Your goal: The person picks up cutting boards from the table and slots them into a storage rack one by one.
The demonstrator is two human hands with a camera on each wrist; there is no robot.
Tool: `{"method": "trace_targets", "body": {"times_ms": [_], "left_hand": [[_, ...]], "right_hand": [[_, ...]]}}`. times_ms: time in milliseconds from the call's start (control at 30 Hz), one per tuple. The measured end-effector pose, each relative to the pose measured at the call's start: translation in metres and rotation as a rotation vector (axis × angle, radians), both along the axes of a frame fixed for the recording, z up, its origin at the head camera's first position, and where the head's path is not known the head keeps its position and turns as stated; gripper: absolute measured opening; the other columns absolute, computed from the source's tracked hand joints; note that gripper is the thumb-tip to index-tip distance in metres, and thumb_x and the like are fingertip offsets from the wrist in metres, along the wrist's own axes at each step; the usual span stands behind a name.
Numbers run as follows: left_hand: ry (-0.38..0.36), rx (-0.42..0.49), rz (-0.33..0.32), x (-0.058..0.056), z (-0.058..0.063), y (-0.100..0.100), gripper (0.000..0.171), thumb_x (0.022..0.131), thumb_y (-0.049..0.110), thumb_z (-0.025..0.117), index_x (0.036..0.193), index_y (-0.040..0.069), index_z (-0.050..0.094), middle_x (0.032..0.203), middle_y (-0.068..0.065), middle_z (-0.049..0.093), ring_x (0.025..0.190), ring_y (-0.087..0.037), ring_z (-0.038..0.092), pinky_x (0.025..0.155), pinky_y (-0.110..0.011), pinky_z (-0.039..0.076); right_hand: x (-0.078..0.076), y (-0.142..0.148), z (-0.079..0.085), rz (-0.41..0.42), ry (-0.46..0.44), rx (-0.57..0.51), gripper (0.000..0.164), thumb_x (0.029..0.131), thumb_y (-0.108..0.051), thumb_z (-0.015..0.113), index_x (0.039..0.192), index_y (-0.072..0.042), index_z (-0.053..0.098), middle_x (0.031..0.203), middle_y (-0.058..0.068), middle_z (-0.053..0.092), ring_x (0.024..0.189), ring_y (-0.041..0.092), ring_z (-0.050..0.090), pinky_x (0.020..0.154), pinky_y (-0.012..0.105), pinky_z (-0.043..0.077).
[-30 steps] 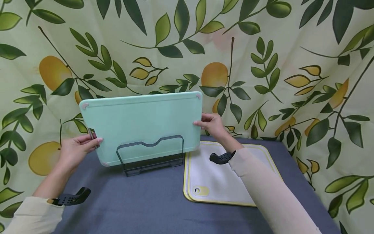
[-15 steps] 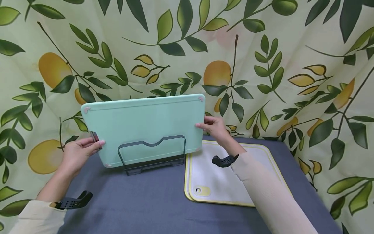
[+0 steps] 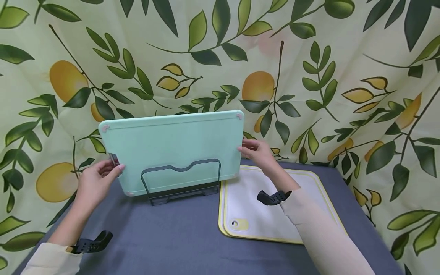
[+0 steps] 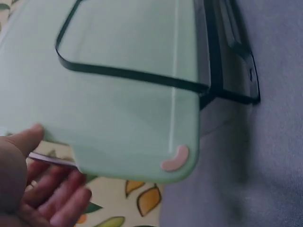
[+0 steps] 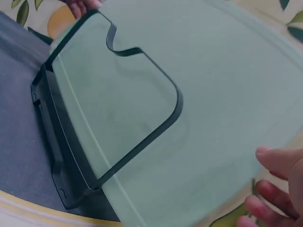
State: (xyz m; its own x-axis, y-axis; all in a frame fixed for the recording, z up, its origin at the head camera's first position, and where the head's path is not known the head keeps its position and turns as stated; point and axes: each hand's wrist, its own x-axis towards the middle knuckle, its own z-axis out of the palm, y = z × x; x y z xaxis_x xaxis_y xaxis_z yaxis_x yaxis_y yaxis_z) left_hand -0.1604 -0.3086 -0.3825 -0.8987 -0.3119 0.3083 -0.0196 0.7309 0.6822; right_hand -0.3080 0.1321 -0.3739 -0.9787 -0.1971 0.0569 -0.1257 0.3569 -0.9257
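Observation:
A mint-green cutting board [image 3: 175, 145] with pinkish corner pads stands upright in a dark metal rack [image 3: 185, 191], leaning slightly back. At the board's left edge is a thin shiny strip [image 4: 53, 160]. My left hand [image 3: 94, 181] is at that edge, its thumb tip by the board's front face and its other fingers loosely spread behind, apart from the strip in the left wrist view. At the opposite edge, my right hand [image 3: 259, 154] has its thumb tip right at the board's side, with relaxed fingers beyond the edge.
White cutting boards [image 3: 271, 206] with yellow rims lie stacked flat right of the rack. A grey-blue cloth [image 3: 172, 240] covers the table. Behind it hangs a curtain [image 3: 213, 57] printed with leaves and fruit.
My right thumb has slid off the board's face to its edge, and the left fingers have loosened. The board stays in the rack; the whole head view has shifted slightly.

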Motion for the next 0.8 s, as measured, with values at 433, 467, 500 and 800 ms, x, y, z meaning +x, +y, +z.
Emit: {"method": "trace_targets", "body": {"times_ms": [433,467,500,800], "left_hand": [[0.206,-0.191,0.068,0.034,0.01,0.052,0.047,0.097,0.018,0.067,0.14,0.002,0.056,0.122,-0.021,0.063,0.108,-0.04,0.062,0.087,-0.046,0.05],[0.241,-0.214,0.047,0.036,0.009,0.056,0.041,0.096,0.015,0.068,0.134,0.002,0.061,0.116,-0.019,0.065,0.104,-0.037,0.063,0.085,-0.038,0.051],[0.272,-0.235,0.022,0.036,0.007,0.061,0.036,0.095,0.013,0.069,0.129,0.002,0.064,0.111,-0.017,0.067,0.099,-0.034,0.065,0.082,-0.029,0.05],[0.321,-0.26,-0.121,0.031,-0.016,0.104,0.019,0.092,0.01,0.072,0.111,0.006,0.073,0.096,-0.006,0.072,0.085,-0.022,0.068,0.06,-0.028,0.051]], "right_hand": [[0.043,0.055,-0.007,-0.035,0.058,0.11,0.048,0.097,-0.034,0.068,0.138,-0.01,0.061,0.136,0.015,0.065,0.121,0.032,0.065,0.101,0.043,0.055],[0.046,0.059,-0.008,-0.046,0.066,0.122,0.048,0.097,-0.034,0.068,0.138,-0.009,0.061,0.136,0.015,0.065,0.12,0.032,0.065,0.1,0.043,0.055],[0.05,0.063,-0.009,-0.059,0.076,0.14,0.049,0.097,-0.035,0.068,0.137,-0.008,0.062,0.135,0.015,0.066,0.12,0.032,0.066,0.098,0.042,0.056],[0.076,0.089,-0.022,-0.197,0.215,0.238,0.047,0.098,-0.042,0.065,0.133,-0.011,0.066,0.125,0.011,0.072,0.11,0.012,0.066,0.082,0.016,0.051]]}}
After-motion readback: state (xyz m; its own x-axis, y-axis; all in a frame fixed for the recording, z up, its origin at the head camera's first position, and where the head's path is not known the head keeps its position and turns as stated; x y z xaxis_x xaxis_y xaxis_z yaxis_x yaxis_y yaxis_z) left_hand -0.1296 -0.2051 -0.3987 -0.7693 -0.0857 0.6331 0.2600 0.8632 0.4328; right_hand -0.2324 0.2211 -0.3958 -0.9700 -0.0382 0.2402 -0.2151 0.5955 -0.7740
